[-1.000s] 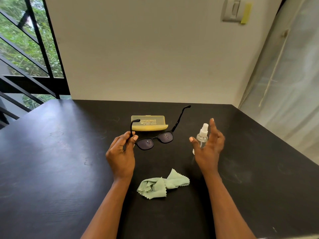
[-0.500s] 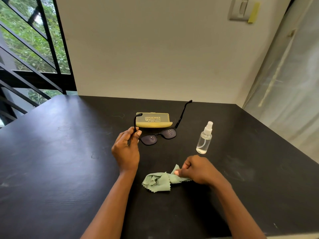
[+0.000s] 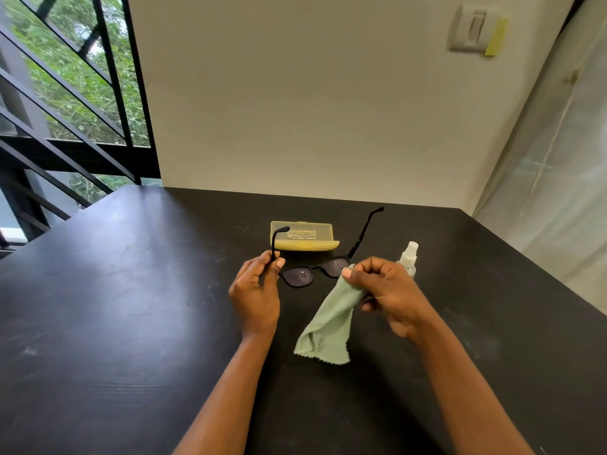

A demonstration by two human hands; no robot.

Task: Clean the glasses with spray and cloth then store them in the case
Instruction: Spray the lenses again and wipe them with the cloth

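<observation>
Black-framed glasses [image 3: 300, 275] with dark lenses carry spray droplets and have both arms unfolded. My left hand [image 3: 255, 292] pinches the left arm near its hinge and holds the glasses above the table. My right hand [image 3: 384, 289] grips the top of a pale green cloth [image 3: 328, 326], which hangs down, its upper edge right at the right lens. A yellow glasses case [image 3: 303, 239] lies shut behind the glasses. The small clear spray bottle [image 3: 409, 259] stands upright just behind my right hand, partly hidden by it.
Everything sits on a black table [image 3: 131, 307] pushed against a cream wall. A window with black bars is at the left, a translucent curtain at the right. A wall switch is high on the right.
My right hand let go of the spray bottle, dropped to the cloth on the table, grasped it and lifted it up to the right lens. My left hand kept holding the glasses.
</observation>
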